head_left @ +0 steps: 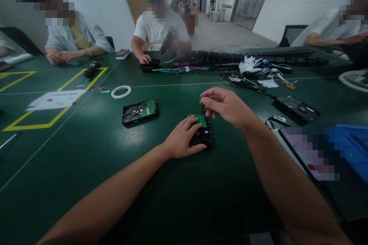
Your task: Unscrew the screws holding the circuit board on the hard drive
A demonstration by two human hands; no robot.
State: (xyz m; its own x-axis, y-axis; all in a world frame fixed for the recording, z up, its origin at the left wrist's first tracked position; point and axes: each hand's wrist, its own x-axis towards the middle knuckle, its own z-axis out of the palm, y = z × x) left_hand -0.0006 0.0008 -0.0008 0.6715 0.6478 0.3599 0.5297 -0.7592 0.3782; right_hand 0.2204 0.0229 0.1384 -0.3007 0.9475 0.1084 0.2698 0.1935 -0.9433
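Note:
A black hard drive with a green circuit board lies on the green table in front of me. My left hand rests on it, fingers spread over the board and the drive's left side. Above the drive's far edge, my right hand pinches a small screwdriver, dark with a bit of yellow, held upright. Its tip is at the board's far right part; exact contact is too small to tell. To the left lies a second hard drive, board side up.
A third drive, a phone and a blue tray are on the right. Beyond are a white tape ring, gloves and cable bundles. Across the table, one person holds a power drill; others sit at both sides.

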